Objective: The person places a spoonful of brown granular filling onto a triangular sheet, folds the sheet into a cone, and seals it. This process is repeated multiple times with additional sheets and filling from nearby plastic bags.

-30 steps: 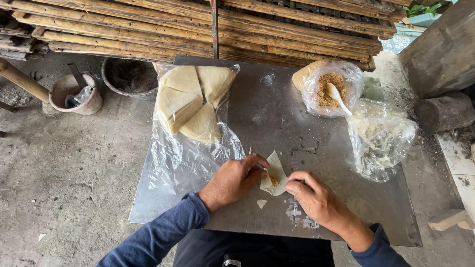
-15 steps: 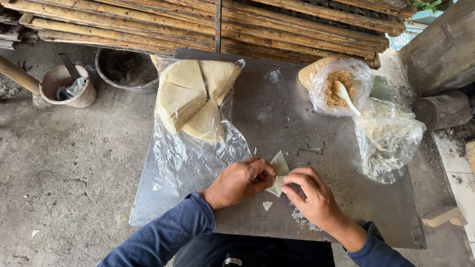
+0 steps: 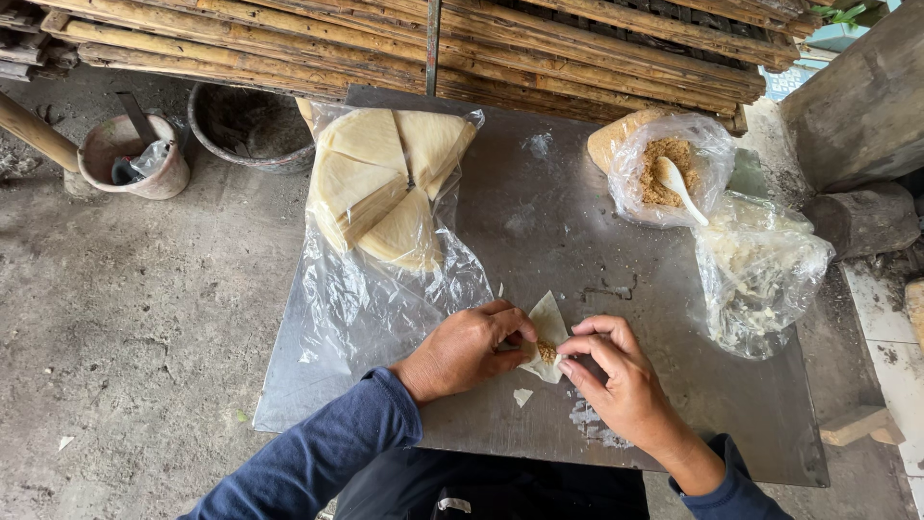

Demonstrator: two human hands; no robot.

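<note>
The pastry wrapper [image 3: 549, 323], a pale thin triangle with a pinch of brown filling [image 3: 546, 351] on it, is lying on the grey metal table [image 3: 674, 385], near its front edge and between the two hands. Going from the left: on the concrete floor a pinkish pot [image 3: 135, 159] is standing with a tool in it, a dark round basin [image 3: 245, 125] just beside it, both well apart from the work. On the table's left part, a clear plastic sheet [image 3: 366, 308] is carrying wedge-shaped stacks of wrappers [image 3: 380, 183]. The left hand [image 3: 462, 347] is curling over the wrapper's left edge, thumb and fingers half closed and pinching the sheet. The right hand [image 3: 616, 380] is meeting it from the other side, fingertips drawn together on the wrapper's right edge right at the filling, nearly closed. Farther right, a bag of brown crumbly filling [image 3: 664, 169] is holding a white spoon [image 3: 681, 188], and a second clear bag [image 3: 760, 274] of pale stuff is sitting just beside it. By my judgement the folding step is in hand: the filling is placed and the wrapper is being closed over it. The next move is calling for a neat fold with light, even pressure, since the thin sheet is likely tearing easily and the loose crumbs could be spilling from the open edge.
</note>
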